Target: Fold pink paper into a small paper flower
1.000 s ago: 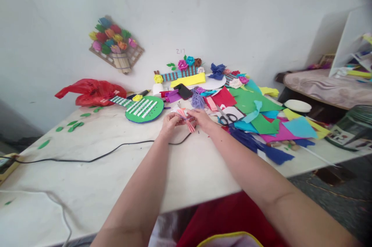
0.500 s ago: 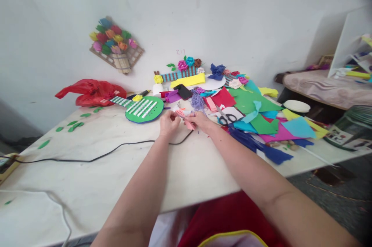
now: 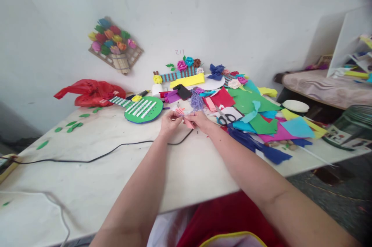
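Observation:
Folded pink paper [image 3: 190, 124], fanned at its upper end, is between my two hands above the table [image 3: 116, 185]. My right hand [image 3: 200, 120] is closed on it, thumb and fingers pinched at its middle. My left hand [image 3: 171, 122] is closed at the paper's left side, fingertips pressed together; its exact hold is too small to make out. Just behind the hands lies a bundle of purple string [image 3: 197, 100]. Scissors [image 3: 227, 118] with black handles rest to the right of my right hand. A green paper guitar [image 3: 144, 109] lies to the left.
Coloured paper sheets [image 3: 252, 99] heap over the right side. A black phone [image 3: 182, 91] lies behind my hands. A black cable [image 3: 116, 148] crosses the table. A red plastic bag [image 3: 93, 91] sits at the back left, a glass jar [image 3: 351, 128] at the right edge.
My left hand has moved slightly right, closer to my right hand, and its fingertips now meet the pink paper. The right hand keeps its pinch.

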{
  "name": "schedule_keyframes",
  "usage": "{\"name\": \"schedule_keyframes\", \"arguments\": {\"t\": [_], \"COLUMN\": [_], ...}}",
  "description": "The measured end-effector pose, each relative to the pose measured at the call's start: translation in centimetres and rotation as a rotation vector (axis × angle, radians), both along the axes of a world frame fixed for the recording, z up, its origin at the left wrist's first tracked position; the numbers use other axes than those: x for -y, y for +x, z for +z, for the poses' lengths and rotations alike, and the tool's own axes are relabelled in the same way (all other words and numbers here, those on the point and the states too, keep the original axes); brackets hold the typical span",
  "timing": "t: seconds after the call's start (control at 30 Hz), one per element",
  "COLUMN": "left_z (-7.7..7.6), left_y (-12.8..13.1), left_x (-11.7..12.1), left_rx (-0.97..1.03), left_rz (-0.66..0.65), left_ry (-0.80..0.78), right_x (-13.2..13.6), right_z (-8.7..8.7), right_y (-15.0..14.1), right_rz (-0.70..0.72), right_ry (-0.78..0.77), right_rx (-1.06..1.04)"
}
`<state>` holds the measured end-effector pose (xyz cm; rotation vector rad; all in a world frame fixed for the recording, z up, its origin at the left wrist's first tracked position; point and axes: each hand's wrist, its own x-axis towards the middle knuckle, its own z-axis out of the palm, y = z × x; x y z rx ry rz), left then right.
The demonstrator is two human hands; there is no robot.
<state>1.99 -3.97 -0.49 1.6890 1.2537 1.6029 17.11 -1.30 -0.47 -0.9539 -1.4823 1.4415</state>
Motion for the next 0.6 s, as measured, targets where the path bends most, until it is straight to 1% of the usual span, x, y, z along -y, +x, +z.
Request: {"name": "schedule_keyframes", "arguments": {"t": [0.07, 0.1, 0.17, 0.27, 0.33, 0.4, 0.53, 0.6], "left_z": [-0.2, -0.3, -0.6, -0.7, -0.6, -0.4, 0.4, 0.9], "left_y": [-0.1, -0.2, -0.4, -0.7, -0.8, -0.7, 0.0, 0.6], "left_x": [-0.2, -0.3, -0.6, -0.7, -0.6, -0.3, 0.4, 0.8], "left_rx": [-0.025, -0.041, -0.083, -0.163, -0.194, -0.183, -0.089, -0.088], "left_rz": [0.004, 0.027, 0.122, 0.316, 0.391, 0.39, 0.288, 0.242], "left_ry": [0.002, 0.01, 0.032, 0.071, 0.099, 0.118, 0.122, 0.184], "right_x": [-0.1, -0.2, -0.4, -0.5, -0.3, -0.1, 0.2, 0.2], "right_z": [-0.1, -0.2, -0.3, -0.3, -0.2, 0.0, 0.1, 0.1], "right_y": [-0.1, -0.1, -0.2, -0.2, -0.2, -0.2, -0.2, -0.2], "right_rz": [-0.015, -0.022, -0.045, -0.061, -0.056, -0.05, -0.024, -0.003], "right_ry": [-0.003, -0.009, -0.022, -0.026, -0.024, -0.026, 0.032, 0.058], "right_rx": [0.001, 0.002, 0.003, -0.006, -0.014, -0.023, -0.03, -0.014]}}
